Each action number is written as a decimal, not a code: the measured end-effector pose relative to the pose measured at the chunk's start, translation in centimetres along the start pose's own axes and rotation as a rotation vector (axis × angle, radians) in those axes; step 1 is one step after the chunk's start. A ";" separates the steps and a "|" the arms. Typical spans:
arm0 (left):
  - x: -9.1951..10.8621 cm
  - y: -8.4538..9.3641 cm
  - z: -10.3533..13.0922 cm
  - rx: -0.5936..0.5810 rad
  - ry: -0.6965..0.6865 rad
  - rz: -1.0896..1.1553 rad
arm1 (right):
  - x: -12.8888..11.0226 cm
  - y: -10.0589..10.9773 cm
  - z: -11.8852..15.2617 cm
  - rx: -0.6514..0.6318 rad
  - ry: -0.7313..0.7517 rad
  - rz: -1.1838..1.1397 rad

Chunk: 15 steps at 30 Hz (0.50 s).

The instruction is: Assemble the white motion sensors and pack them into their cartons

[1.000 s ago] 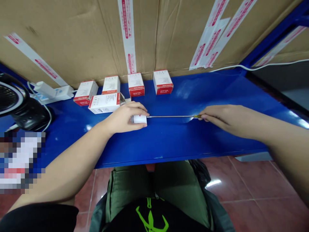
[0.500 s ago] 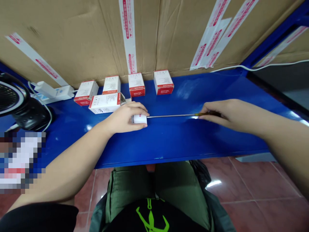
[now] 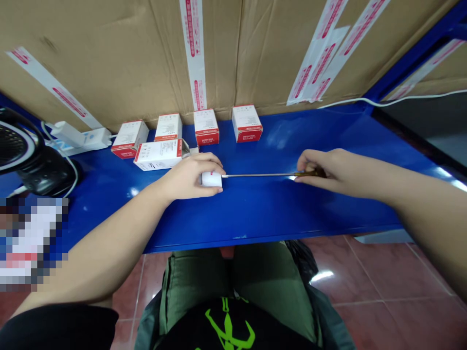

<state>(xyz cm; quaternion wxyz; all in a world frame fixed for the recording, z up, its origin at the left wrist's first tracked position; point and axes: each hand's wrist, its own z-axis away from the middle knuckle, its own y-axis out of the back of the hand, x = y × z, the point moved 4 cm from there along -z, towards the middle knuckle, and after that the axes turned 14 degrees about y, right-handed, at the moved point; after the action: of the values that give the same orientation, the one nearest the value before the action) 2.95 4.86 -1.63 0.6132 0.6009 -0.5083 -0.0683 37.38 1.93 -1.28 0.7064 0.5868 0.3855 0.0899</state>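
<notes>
On the blue table (image 3: 248, 209), my left hand (image 3: 189, 176) is closed around a small white device (image 3: 211, 179), with thumb and fingers on its sides. The fingers of my right hand (image 3: 321, 170) are wrapped round the amber handle of a screwdriver (image 3: 262, 175). Its long metal shaft lies level, and the tip meets the right end of the white device. Just beyond my left hand a red and white box (image 3: 158, 155) lies on its side, its right end by my fingers.
Several red and white boxes stand along the cardboard (image 3: 120, 63) at the back, one of them (image 3: 247, 124) farthest right. A power strip (image 3: 87, 141) and a black fan (image 3: 32, 150) are at the left. A white cable (image 3: 394, 101) runs along the back right.
My right hand has shifted slightly left along the screwdriver's handle, with its fingers turned a little. My left hand and the white device have hardly moved.
</notes>
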 end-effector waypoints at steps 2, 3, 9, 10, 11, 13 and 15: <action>-0.1 -0.1 0.0 -0.004 -0.001 -0.004 | 0.7 -0.2 0.1 0.051 0.038 0.036; -0.2 -0.1 0.0 -0.007 -0.001 -0.004 | 1.0 -0.3 0.1 0.063 0.059 0.047; -0.3 -0.3 -0.2 -0.022 -0.004 -0.001 | 0.3 0.2 -0.5 0.021 0.083 0.038; -0.3 -0.3 -0.2 -0.024 -0.001 -0.001 | -0.1 0.4 -0.6 -0.004 0.070 0.016; -0.3 -0.2 -0.2 -0.026 -0.001 -0.001 | -0.6 0.6 -0.8 -0.033 0.056 -0.012; -0.3 -0.2 -0.2 -0.027 -0.007 -0.003 | -1.4 1.0 -1.1 -0.091 0.033 -0.085; -0.4 -0.2 -0.2 -0.025 -0.016 -0.004 | -1.9 1.3 -1.4 -0.139 0.013 -0.166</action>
<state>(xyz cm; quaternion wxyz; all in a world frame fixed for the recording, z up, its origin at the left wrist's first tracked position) 3.02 5.17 -1.98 0.6165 0.5935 -0.5110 -0.0809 35.59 2.23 0.69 0.7480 0.5018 0.4301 0.0613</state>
